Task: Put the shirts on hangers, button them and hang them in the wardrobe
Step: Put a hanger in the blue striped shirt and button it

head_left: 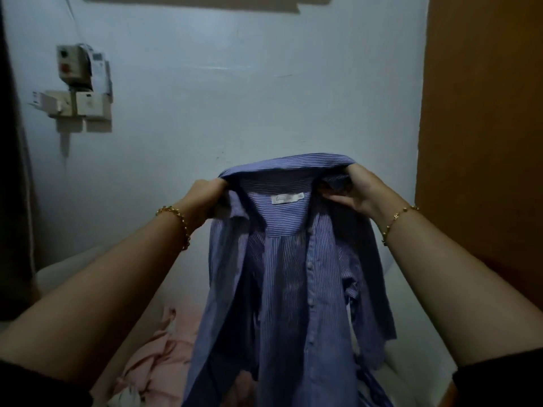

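1. The blue striped shirt (pixel 282 259) hangs open in front of the person, its long axis running straight down from the collar.
2. The left hand (pixel 205 198) and the right hand (pixel 358 192) each have their fingers closed on one shoulder, level with each other.
3. No hanger shows; a pink garment (pixel 158 356) lies below, seemingly on a bed.
4. A hanger would enter at the collar, midway between both hands.

Dim room, pale blue-white wall (pixel 235 98), switch boxes (pixel 80 86) mounted at left, brown wooden panel (pixel 484 127) at right, white surface (pixel 417 356) below
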